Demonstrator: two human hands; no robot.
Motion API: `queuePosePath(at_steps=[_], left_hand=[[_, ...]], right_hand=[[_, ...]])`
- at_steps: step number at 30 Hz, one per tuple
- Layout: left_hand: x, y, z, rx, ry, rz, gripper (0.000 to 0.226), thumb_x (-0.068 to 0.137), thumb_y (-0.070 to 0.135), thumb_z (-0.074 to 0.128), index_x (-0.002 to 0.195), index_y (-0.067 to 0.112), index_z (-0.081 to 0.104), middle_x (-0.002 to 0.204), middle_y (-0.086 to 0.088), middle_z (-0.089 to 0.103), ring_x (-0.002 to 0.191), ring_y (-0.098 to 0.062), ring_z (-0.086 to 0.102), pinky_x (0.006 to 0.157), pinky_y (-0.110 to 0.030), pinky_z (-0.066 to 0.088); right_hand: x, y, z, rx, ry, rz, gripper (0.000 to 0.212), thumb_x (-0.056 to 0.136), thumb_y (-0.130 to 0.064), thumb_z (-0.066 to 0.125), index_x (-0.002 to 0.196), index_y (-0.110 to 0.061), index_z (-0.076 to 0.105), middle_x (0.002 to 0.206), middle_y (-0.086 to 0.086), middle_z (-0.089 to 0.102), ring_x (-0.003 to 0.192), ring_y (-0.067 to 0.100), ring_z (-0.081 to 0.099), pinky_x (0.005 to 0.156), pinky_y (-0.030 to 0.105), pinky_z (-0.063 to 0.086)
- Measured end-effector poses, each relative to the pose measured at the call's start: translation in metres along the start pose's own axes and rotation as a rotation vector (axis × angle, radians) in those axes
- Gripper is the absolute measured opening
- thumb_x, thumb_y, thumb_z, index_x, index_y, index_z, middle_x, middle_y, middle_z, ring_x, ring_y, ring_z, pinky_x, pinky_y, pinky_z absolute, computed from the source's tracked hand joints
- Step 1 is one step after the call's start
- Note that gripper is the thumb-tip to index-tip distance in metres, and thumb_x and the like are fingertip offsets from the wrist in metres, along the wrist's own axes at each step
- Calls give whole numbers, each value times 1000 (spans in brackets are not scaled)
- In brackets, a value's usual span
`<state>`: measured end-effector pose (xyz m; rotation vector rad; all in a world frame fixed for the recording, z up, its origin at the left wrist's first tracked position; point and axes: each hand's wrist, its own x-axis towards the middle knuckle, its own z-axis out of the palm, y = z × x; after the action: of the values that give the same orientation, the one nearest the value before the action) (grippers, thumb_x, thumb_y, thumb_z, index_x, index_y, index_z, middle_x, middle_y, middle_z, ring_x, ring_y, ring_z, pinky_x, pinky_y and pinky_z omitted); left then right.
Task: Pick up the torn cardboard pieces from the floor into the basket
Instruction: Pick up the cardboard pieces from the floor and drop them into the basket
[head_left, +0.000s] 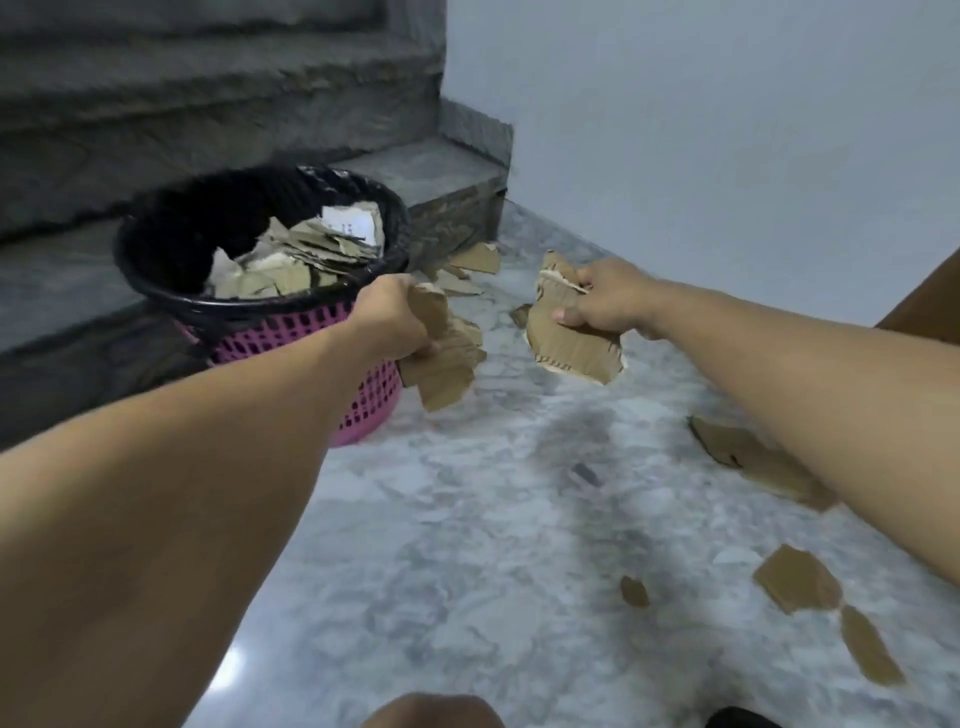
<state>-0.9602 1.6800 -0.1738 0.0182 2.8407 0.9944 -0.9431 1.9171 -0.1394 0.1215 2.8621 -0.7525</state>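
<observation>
Both hands are loaded: the left hand (392, 319) grips a bunch of torn cardboard pieces (447, 358) that hangs just beside the near right rim of the basket (291, 332), while the right hand (605, 304) pinches a larger cardboard piece (569, 340) farther right, held over the floor (467, 519) with its long axis running down and to the right. The basket lies to the left and slightly far from both hands, so the left hand is the nearer and probably needs only a short lift over the rim. The basket, lined with a black bag, is already partly filled, and its left side looks open. More pieces lie on the floor: some by the step (457, 192) behind the hands, others near right under the right forearm.
</observation>
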Motion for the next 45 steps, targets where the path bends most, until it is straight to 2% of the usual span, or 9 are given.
queuePosePath(at_steps=[4,9,17,24,27,33,37,42,45], left_hand=[[9,2,-77,-58,187,50,62,74,17,81,130,15,54,112,-2,59,111,-24,57,83,-25,45],[44,-19,-140,-123,332,-21,69,76,18,80,137,13,47,124,-7,57,104,-20,55,87,-27,47],[81,-78,-173,-100,383,-202,85,68,30,86,138,12,43,131,-8,54,118,-25,54,100,-36,46],[81,-110,-146,156,258,-311,98,67,49,81,142,7,33,140,-14,46,126,-31,47,103,-42,43],[76,-90,-136,169,324,-224,86,72,48,78,139,9,39,137,-11,48,120,-30,51,99,-44,46],[54,4,-73,180,377,99,57,80,42,72,125,13,54,127,-10,57,115,-29,53,97,-42,46],[29,69,-5,194,205,278,49,80,39,72,118,12,58,120,-10,59,111,-29,55,94,-41,47],[-15,118,127,191,-257,371,55,75,32,80,121,11,60,122,-9,61,111,-25,58,88,-30,46],[-44,124,207,363,-520,441,57,74,27,82,124,10,60,126,-8,57,114,-25,56,90,-30,46]], right_hand=[[24,-75,-14,-7,34,-69,19,89,-21,67,78,-12,55,79,3,52,75,21,54,54,25,38],[78,-152,-3,111,124,-134,15,84,-13,63,96,-5,64,78,5,58,69,19,58,60,27,47],[146,-222,45,383,155,-144,40,81,-22,67,117,-5,62,111,10,65,99,28,62,74,29,46],[152,-197,69,337,105,-91,20,80,-16,67,69,-13,51,65,5,49,59,20,49,46,27,35],[135,-177,48,466,134,-58,9,84,-14,69,88,-7,65,83,9,68,77,24,70,67,36,60],[54,-87,-11,431,98,27,13,88,-7,66,99,0,67,87,15,68,71,18,68,75,38,60],[-1,-6,-42,310,55,184,25,85,-2,66,108,9,65,95,24,70,75,25,69,83,45,57],[-60,119,-49,220,46,387,16,88,-9,67,102,-2,64,91,16,65,70,19,66,70,34,57],[-80,197,-29,122,-54,492,20,87,-16,70,101,-1,69,93,20,66,78,28,67,76,46,59]])
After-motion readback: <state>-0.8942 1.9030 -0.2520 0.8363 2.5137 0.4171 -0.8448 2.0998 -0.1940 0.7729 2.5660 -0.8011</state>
